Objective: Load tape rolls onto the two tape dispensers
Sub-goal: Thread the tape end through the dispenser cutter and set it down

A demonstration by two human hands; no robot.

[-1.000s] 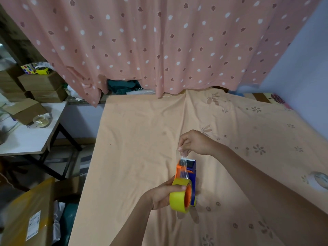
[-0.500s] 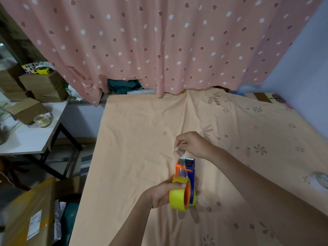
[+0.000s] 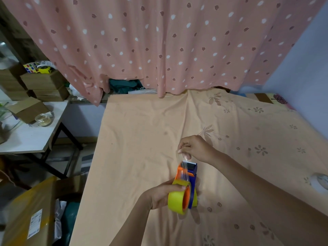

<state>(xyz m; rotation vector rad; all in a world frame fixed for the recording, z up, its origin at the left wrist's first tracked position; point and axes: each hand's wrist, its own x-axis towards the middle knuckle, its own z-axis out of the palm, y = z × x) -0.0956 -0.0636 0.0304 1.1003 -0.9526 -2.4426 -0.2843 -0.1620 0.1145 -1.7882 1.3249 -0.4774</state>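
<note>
Your left hand [image 3: 160, 196] has its grip wrapped round the yellow tape roll [image 3: 177, 197], thumb pressed on the roll's rim, and the roll sits on the orange-and-blue tape dispenser [image 3: 190, 176], held up over the peach bedsheet [image 3: 138, 139]. Your right hand [image 3: 196, 148] is just above the dispenser's blue head, fingertips [image 3: 182, 150] pinched together on the clear tape end [image 3: 184, 160]. That strip runs taut from the roll, across the orange side, up to your pinch. Over by the sheet's right edge lies a second tape roll [image 3: 319, 181], pale and blurred, well apart from both hands. A pink dotted curtain [image 3: 159, 41] hangs behind the bed.
</note>
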